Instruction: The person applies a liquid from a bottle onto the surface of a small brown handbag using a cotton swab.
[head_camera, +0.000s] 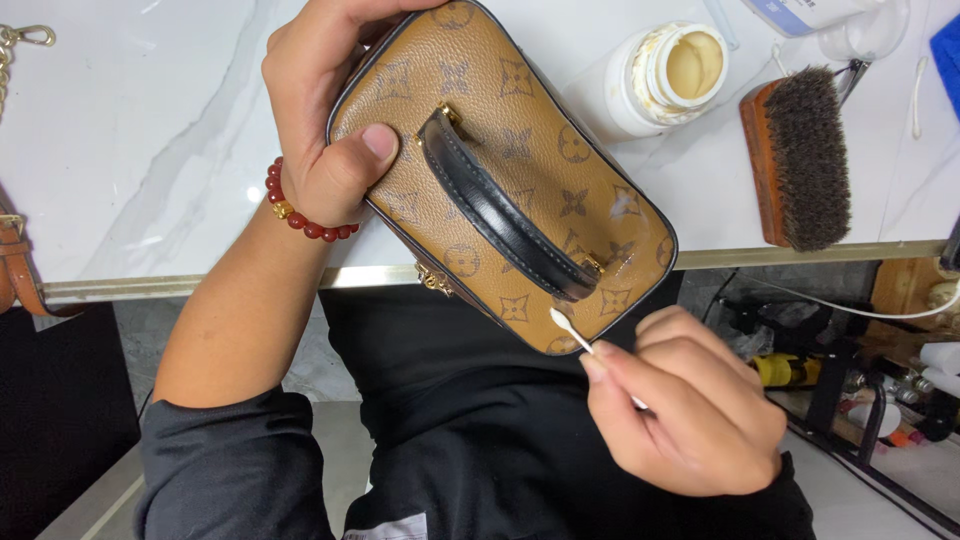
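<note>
While a white marble table stretches bare to the left, a brown patterned bag hangs half over its gold-trimmed edge, clasped in the left hand, thumb pressed by the black handle. Beyond it lies a wooden bristle brush, just beside an open white jar holding pale cream. Below the edge, the right hand pinches a cotton swab, its tip touching the bag's lower rim.
</note>
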